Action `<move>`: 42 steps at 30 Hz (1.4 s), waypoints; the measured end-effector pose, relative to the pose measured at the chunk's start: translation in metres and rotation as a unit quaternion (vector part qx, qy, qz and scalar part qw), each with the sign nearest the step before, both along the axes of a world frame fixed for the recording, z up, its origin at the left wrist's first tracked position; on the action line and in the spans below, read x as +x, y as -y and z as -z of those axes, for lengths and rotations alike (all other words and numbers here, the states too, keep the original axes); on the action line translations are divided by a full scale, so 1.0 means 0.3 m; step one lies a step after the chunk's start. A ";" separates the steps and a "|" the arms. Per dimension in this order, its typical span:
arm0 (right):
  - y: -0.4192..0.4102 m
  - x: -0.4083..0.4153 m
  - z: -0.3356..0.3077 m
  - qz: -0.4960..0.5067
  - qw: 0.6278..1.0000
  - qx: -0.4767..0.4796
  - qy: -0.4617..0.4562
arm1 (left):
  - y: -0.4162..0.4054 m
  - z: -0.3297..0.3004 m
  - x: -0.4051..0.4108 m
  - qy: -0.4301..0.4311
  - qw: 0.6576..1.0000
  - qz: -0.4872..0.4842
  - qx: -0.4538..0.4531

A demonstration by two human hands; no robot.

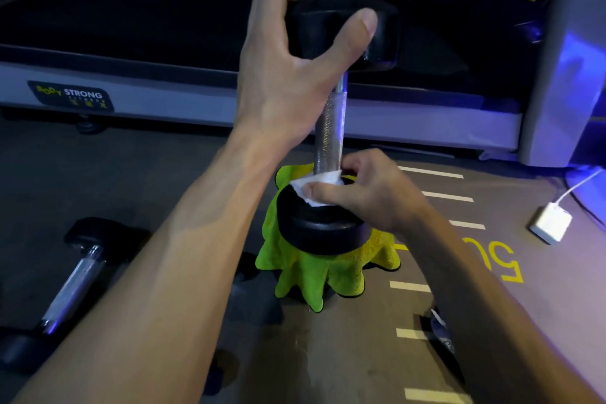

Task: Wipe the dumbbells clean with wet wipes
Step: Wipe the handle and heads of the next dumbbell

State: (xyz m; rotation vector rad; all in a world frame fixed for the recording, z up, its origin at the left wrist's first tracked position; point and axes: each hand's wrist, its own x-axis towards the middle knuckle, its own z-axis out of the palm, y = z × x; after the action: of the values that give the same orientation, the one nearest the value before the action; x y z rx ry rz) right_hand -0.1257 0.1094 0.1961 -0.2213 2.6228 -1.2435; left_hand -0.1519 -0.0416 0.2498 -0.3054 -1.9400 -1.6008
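Currently I have the upright dumbbell (328,128) standing on end on the green cloth (314,275) in front of the treadmill (131,82), with a second dumbbell (65,282) lying on the floor to the left, so I judge the task roughly midway at best. My left hand (295,59) has its fingers and thumb curled over the top head, steadying it. My right hand (370,193) pinches the wet wipe (314,185) against the lower head at the handle base; that head, and possibly the second dumbbell, remain to be wiped.

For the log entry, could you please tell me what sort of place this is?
Most likely a gym: a treadmill labelled "Body Strong Fitness", a dumbbell stood on end with another dumbbell lying nearby, and floor markings painted on the ground.
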 end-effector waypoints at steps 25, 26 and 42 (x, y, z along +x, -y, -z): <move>0.058 0.021 0.073 0.091 0.989 -0.048 -0.106 | -0.042 -0.011 0.030 0.004 1.000 0.029 -0.011; 0.068 0.031 0.067 0.112 0.983 -0.037 -0.138 | -0.045 -0.011 0.032 0.003 0.999 0.030 -0.011; -0.035 0.085 0.038 0.098 0.990 -0.005 -0.105 | -0.032 -0.013 0.025 0.005 0.999 0.038 -0.011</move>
State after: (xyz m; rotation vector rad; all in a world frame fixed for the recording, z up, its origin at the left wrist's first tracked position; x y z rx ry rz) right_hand -0.1003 0.1199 0.1847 -0.1025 2.8783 -1.3626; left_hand -0.1443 -0.0320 0.2537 -0.3857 -1.9770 -1.6331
